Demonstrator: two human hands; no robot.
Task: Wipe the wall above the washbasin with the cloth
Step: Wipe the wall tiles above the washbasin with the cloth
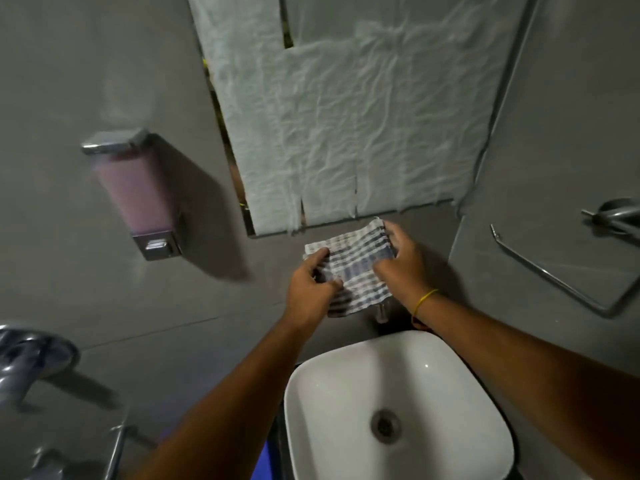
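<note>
A blue-and-white checked cloth (353,268) is held in front of the grey wall (263,271), just under the mirror and above the white washbasin (322,393). My left hand (311,289) grips its left side, thumb and fingers pinching the fabric. My right hand (403,258) holds its right edge; a yellow band circles that wrist. Whether the cloth touches the wall, I cannot tell. The tap (381,311) is mostly hidden behind the cloth.
A mirror (249,226) covered with crumpled white paper (346,126) hangs above. A pink soap dispenser (135,192) is on the left wall. A metal towel rail (554,271) is on the right wall, chrome fittings (31,355) at lower left.
</note>
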